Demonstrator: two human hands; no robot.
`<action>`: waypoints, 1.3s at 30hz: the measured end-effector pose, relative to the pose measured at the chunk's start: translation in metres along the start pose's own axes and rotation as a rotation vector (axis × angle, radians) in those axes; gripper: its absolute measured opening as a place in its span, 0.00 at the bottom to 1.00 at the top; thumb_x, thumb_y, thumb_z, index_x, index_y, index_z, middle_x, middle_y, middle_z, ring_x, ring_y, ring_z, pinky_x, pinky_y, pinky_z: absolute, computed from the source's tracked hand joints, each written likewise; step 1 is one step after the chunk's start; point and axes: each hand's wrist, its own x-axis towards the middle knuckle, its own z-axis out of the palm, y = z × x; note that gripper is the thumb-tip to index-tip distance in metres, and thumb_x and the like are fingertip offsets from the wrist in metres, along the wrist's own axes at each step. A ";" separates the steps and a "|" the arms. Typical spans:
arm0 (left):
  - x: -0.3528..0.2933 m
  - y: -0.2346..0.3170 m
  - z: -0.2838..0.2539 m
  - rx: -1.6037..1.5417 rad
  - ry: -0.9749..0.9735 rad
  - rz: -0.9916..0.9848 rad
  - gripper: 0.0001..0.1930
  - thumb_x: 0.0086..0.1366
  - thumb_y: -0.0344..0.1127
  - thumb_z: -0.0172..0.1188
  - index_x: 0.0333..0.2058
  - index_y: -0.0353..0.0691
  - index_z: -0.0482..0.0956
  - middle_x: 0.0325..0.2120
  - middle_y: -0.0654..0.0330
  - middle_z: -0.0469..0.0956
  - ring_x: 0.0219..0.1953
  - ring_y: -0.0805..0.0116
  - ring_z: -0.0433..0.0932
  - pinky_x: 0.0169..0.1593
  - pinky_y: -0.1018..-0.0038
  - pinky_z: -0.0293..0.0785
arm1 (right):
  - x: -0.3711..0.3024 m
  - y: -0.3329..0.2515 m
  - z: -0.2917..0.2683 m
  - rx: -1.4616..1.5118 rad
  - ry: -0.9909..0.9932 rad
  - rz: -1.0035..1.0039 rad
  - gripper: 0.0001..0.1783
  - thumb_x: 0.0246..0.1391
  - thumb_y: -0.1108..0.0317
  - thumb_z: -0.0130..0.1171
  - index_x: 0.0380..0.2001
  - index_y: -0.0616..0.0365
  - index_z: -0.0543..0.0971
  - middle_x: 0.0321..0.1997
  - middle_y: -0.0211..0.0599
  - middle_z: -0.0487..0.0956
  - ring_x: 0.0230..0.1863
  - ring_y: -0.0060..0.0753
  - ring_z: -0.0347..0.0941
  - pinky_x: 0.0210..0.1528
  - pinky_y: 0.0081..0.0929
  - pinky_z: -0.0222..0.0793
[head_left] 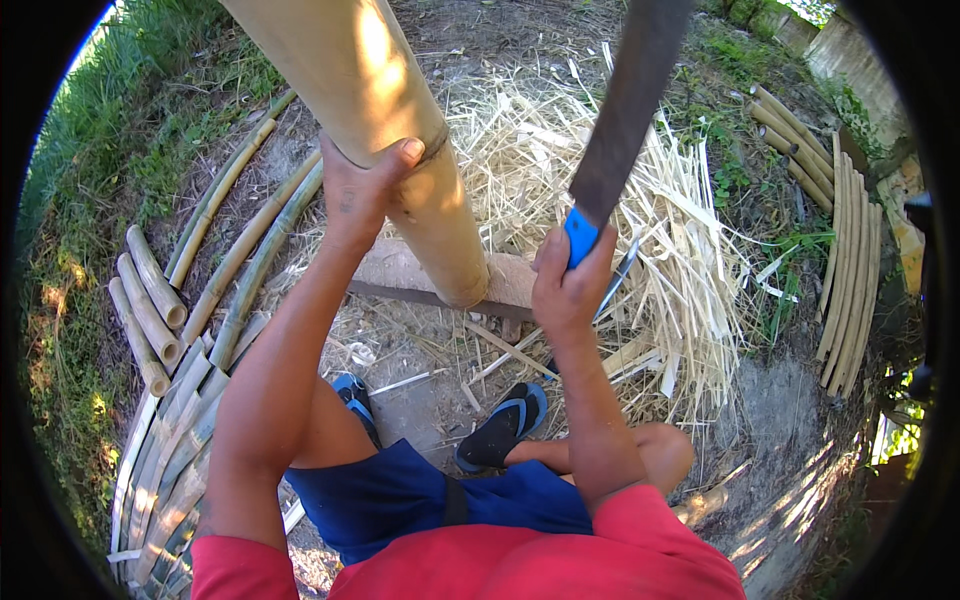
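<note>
A thick tan bamboo pole (375, 75) stands tilted in front of me, its lower end resting on a wooden block (395, 265). My left hand (362, 190) is wrapped round the pole near a joint ring, thumb across the front. In my right hand (574, 275) is a machete (632, 110), gripped by its blue handle, with the broad dark blade pointing up and away, to the right of the pole. Blade and pole are apart. Behind my right hand another thin blade-like tool (620, 278) partly shows; the rest of it is hidden.
Pale bamboo shavings (670, 260) heap up beyond and right of the block. Cut bamboo tubes (140, 310), long poles (245, 250) and split strips (165, 470) lie at left. More poles (795, 140) and a bundle of thin lengths (850, 270) lie at right. My sandalled feet (500, 425) flank the block's near side.
</note>
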 end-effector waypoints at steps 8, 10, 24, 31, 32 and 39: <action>0.006 -0.002 -0.008 0.062 0.039 -0.034 0.42 0.51 0.44 0.75 0.57 0.32 0.59 0.51 0.50 0.71 0.52 0.62 0.73 0.56 0.66 0.72 | -0.063 0.074 0.032 -0.553 -0.519 0.413 0.18 0.63 0.62 0.55 0.48 0.64 0.69 0.33 0.63 0.80 0.34 0.71 0.77 0.37 0.56 0.72; 0.004 -0.004 -0.012 -0.014 0.030 0.000 0.43 0.51 0.44 0.75 0.57 0.32 0.59 0.51 0.51 0.71 0.53 0.62 0.73 0.57 0.66 0.72 | -0.033 0.044 0.022 -0.260 -0.393 0.298 0.15 0.65 0.64 0.53 0.47 0.63 0.68 0.30 0.57 0.79 0.30 0.65 0.78 0.32 0.47 0.73; -0.001 -0.003 -0.014 -0.008 0.013 0.019 0.44 0.51 0.45 0.74 0.60 0.33 0.58 0.51 0.51 0.71 0.53 0.61 0.73 0.58 0.64 0.71 | -0.084 0.077 0.019 -0.483 -0.534 0.410 0.18 0.63 0.64 0.55 0.50 0.63 0.66 0.31 0.65 0.79 0.34 0.69 0.77 0.33 0.58 0.69; 0.002 -0.017 -0.045 -0.081 -0.192 -0.117 0.43 0.53 0.52 0.70 0.60 0.32 0.62 0.51 0.51 0.73 0.54 0.62 0.73 0.58 0.65 0.70 | -0.011 -0.019 -0.005 -0.050 -0.171 0.020 0.15 0.67 0.61 0.52 0.46 0.62 0.67 0.21 0.43 0.76 0.22 0.36 0.79 0.26 0.34 0.73; 0.003 -0.020 -0.047 -0.100 -0.201 -0.138 0.43 0.52 0.52 0.70 0.60 0.32 0.62 0.51 0.51 0.73 0.54 0.62 0.73 0.58 0.65 0.70 | -0.020 -0.011 -0.005 -0.026 -0.156 0.061 0.15 0.66 0.62 0.53 0.45 0.63 0.67 0.20 0.45 0.75 0.23 0.48 0.78 0.29 0.39 0.74; 0.007 -0.019 -0.038 -0.087 -0.146 -0.080 0.44 0.52 0.51 0.72 0.60 0.32 0.62 0.51 0.51 0.72 0.54 0.62 0.73 0.58 0.65 0.70 | -0.082 0.071 0.031 -0.527 -0.586 0.412 0.18 0.63 0.60 0.54 0.47 0.62 0.66 0.29 0.63 0.79 0.33 0.70 0.77 0.36 0.62 0.69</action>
